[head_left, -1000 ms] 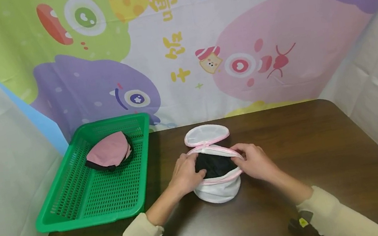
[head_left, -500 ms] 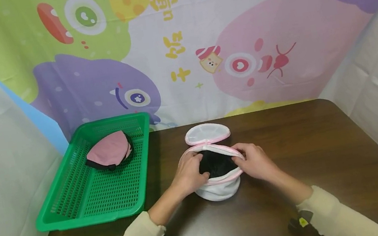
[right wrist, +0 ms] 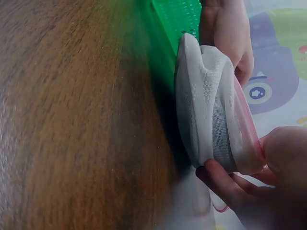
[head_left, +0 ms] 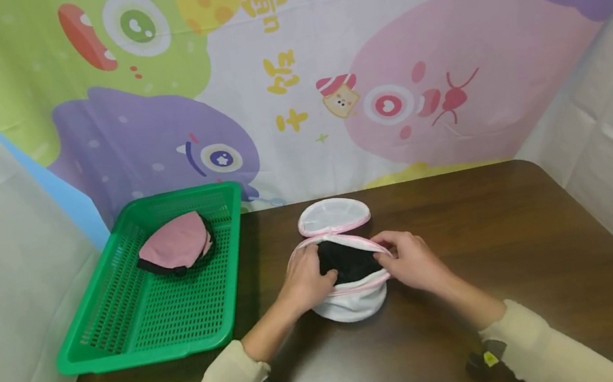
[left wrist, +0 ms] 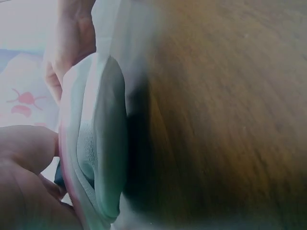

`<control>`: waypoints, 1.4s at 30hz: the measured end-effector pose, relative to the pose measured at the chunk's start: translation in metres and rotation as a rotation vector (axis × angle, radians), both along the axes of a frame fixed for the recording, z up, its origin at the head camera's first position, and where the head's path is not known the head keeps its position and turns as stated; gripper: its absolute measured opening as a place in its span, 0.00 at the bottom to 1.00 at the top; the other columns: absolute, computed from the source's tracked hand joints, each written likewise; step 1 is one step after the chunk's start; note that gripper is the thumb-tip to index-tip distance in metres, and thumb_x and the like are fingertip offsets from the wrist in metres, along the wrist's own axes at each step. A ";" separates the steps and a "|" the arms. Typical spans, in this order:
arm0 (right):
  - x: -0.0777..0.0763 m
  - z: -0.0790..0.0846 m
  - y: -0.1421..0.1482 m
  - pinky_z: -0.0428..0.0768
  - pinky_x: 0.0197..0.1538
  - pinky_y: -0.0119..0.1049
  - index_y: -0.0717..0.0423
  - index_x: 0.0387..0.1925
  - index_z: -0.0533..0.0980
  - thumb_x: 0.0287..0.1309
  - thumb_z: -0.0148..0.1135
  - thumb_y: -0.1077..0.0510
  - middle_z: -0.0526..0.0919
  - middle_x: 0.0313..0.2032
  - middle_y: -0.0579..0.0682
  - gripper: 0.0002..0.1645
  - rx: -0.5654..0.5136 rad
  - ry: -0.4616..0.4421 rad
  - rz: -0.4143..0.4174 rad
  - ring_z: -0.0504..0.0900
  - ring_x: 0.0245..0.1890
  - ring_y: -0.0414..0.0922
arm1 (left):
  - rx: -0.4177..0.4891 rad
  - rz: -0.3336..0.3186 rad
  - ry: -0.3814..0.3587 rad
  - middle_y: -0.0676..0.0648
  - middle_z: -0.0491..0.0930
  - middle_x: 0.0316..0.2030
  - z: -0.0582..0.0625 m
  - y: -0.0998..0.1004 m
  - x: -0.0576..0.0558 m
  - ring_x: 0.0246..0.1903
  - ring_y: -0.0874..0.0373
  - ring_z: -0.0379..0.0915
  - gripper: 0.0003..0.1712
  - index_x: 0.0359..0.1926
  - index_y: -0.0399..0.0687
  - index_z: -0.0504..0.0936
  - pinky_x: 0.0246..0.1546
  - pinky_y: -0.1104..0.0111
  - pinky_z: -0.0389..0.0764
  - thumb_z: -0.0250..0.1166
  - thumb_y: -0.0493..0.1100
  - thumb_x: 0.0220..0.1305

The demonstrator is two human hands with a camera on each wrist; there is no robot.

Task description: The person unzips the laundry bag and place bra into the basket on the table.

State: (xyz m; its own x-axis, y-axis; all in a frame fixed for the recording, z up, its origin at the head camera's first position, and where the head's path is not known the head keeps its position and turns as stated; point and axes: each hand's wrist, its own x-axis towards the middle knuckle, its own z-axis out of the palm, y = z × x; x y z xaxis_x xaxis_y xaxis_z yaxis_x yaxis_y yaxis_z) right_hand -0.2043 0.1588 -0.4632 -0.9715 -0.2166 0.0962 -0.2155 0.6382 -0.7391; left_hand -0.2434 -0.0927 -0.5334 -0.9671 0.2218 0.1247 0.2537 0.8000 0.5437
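Observation:
A white mesh laundry bag (head_left: 350, 303) with a pink zip edge stands on the table, its mouth unzipped. Its oval mesh lid (head_left: 334, 215) is folded back toward the wall. Black cloth (head_left: 349, 262) lies inside. My left hand (head_left: 305, 280) reaches into the left of the mouth, thumb and fingers spread apart against the black cloth and the rim; some fingertips are hidden. With my right hand (head_left: 412, 260) I pinch the right end of the rim. In the right wrist view the right fingertips (right wrist: 218, 175) press the bag's side.
To the left is a green perforated basket (head_left: 231, 281) holding a folded pink fabric item (head_left: 174, 242) with black trim. The dark wooden table (head_left: 498, 241) meets a cartoon-printed cloth (head_left: 301, 152) at the back.
My left hand has shifted slightly further into the mouth, leaving the left rim showing outside the fingers. The right hand keeps its pinch. The bag has moved slightly toward the wall.

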 end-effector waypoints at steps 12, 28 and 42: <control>0.001 0.000 -0.001 0.77 0.32 0.31 0.62 0.56 0.87 0.72 0.68 0.67 0.90 0.40 0.57 0.14 -0.022 -0.043 0.005 0.77 0.29 0.42 | 0.123 0.060 -0.082 0.41 0.89 0.60 0.001 -0.006 -0.004 0.67 0.40 0.82 0.37 0.68 0.44 0.78 0.70 0.47 0.83 0.84 0.46 0.62; -0.012 -0.024 0.006 0.81 0.38 0.35 0.56 0.55 0.89 0.82 0.65 0.50 0.92 0.41 0.54 0.16 -0.066 0.023 0.003 0.84 0.35 0.44 | 0.102 0.018 -0.098 0.47 0.90 0.63 0.000 -0.007 -0.004 0.64 0.42 0.88 0.32 0.69 0.54 0.84 0.69 0.48 0.86 0.81 0.47 0.65; -0.060 -0.101 0.029 0.83 0.48 0.40 0.36 0.49 0.89 0.80 0.68 0.47 0.91 0.38 0.38 0.06 -0.029 0.101 -0.036 0.85 0.40 0.44 | 0.109 -0.092 -0.001 0.49 0.94 0.56 -0.009 -0.013 -0.003 0.55 0.52 0.90 0.31 0.64 0.53 0.89 0.59 0.53 0.90 0.85 0.48 0.60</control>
State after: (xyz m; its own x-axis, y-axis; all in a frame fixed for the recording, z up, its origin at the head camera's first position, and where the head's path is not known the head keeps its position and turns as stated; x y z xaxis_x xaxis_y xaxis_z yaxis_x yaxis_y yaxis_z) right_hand -0.2642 0.1879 -0.5638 -0.9637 -0.1772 0.1995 -0.2668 0.6257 -0.7330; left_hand -0.2468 -0.1056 -0.5424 -0.9433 0.2952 0.1516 0.3227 0.7095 0.6265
